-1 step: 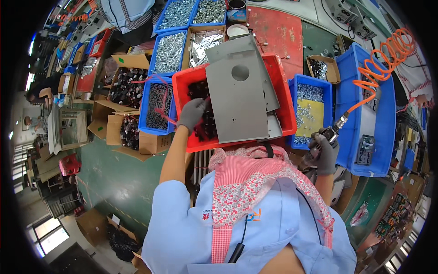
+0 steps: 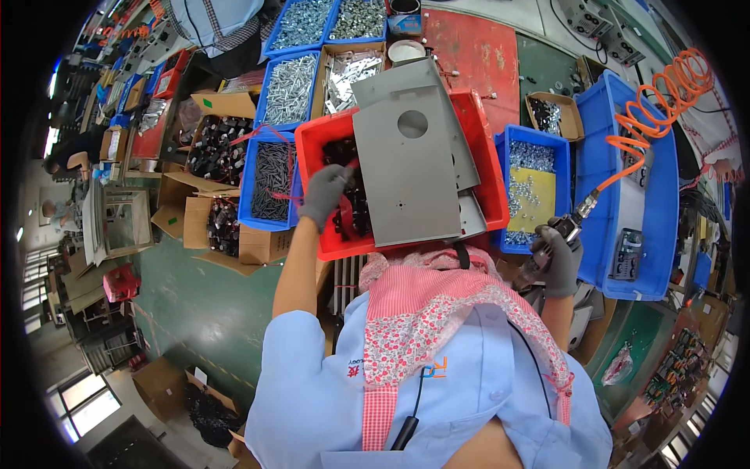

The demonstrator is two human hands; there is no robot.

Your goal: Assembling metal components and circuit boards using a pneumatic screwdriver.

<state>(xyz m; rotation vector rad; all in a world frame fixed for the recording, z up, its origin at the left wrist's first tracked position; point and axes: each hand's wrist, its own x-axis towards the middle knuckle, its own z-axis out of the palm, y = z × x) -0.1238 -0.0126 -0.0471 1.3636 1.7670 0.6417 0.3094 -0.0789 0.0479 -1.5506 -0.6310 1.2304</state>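
Note:
My gloved left hand [image 2: 324,195] is over the left side of a red bin [image 2: 310,144], its fingers closed on a thin red wire [image 2: 345,209]. Dark small parts with red wires [image 2: 358,211] lie under and beside it in the bin. Grey sheet-metal panels [image 2: 406,176], the top one with a round hole, rest across the bin's middle and right. At the right, my gloved right hand [image 2: 558,262] grips an air screwdriver [image 2: 569,225], joined to a coiled orange hose [image 2: 625,144]. The tool's lower end is hard to make out.
Blue bins of screws [image 2: 291,90], dark pins [image 2: 273,168] and nuts [image 2: 531,184] flank the red bin. A long blue crate [image 2: 598,187] stands at the right. Open cardboard boxes [image 2: 258,244] sit at the left. Another person [image 2: 215,23] is at the far left.
My left hand has shifted slightly left, and more red wire shows beneath it. My right hand and the screwdriver are almost unchanged.

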